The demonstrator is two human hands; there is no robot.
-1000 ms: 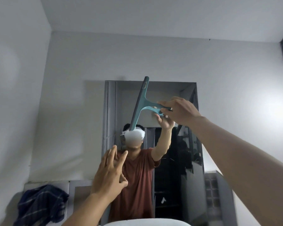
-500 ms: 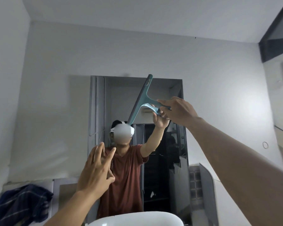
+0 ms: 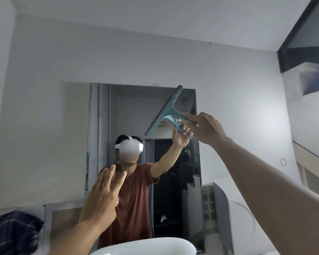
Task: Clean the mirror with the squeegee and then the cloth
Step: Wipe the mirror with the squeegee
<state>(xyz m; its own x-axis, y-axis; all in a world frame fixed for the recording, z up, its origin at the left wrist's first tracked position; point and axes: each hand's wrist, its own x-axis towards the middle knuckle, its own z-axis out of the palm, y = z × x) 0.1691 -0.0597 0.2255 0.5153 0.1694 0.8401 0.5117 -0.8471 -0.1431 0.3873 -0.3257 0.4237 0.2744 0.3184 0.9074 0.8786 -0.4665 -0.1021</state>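
Observation:
A tall wall mirror hangs on the white wall ahead and reflects a person in a red shirt. My right hand grips the handle of a teal squeegee, whose blade slants against the upper right part of the glass. My left hand is raised in front of the mirror's lower left, fingers straight and holding nothing; whether it touches the glass I cannot tell. A dark blue striped cloth lies on the ledge at the lower left.
A white basin rim curves below the mirror. A grey curved panel stands to the mirror's right. A dark-framed window is at the upper right.
The view has shifted, so the mirror sits slightly further right. The squeegee blade has tilted more and moved toward the mirror's upper right. My left hand stays raised, fingers a little more spread.

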